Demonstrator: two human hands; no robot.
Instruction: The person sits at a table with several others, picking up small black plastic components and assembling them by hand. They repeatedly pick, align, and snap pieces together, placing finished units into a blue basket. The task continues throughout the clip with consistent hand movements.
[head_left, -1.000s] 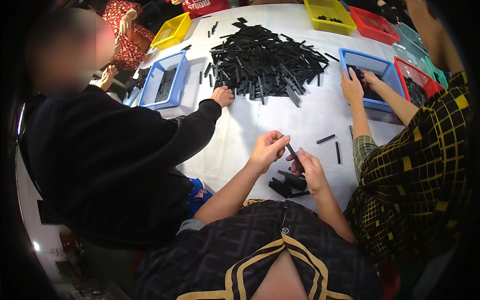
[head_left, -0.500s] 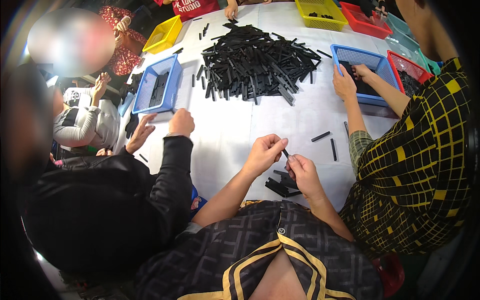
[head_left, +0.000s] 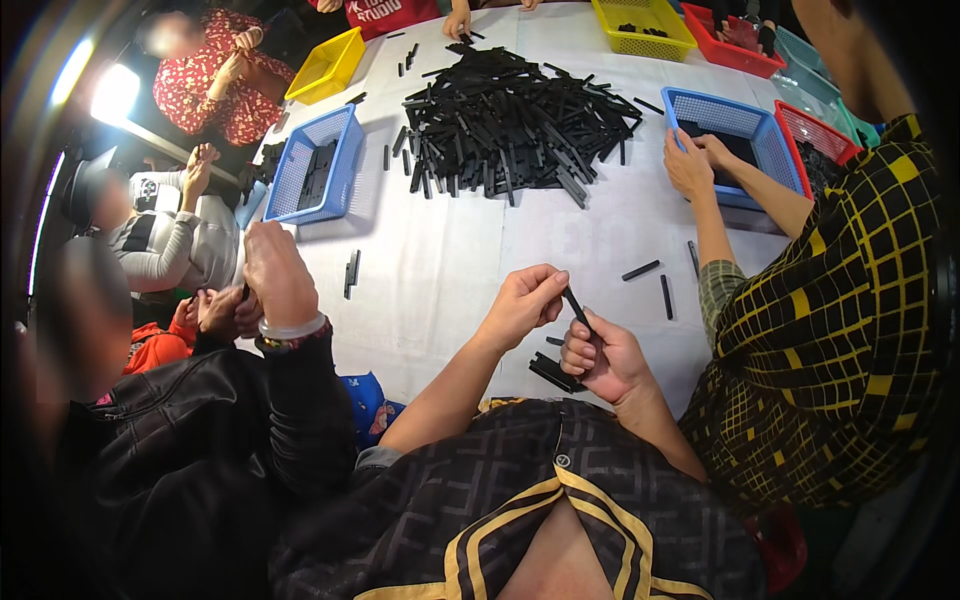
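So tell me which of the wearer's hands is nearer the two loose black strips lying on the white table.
Right. The right hand sits just below-left of the loose black strips, while the left hand is farther left, pinching a black strip with its fingers.

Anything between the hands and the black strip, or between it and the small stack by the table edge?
Nothing visible. The left hand and right hand both hold the black strip directly. The small stack lies just below it, beside the right hand, with only bare table around.
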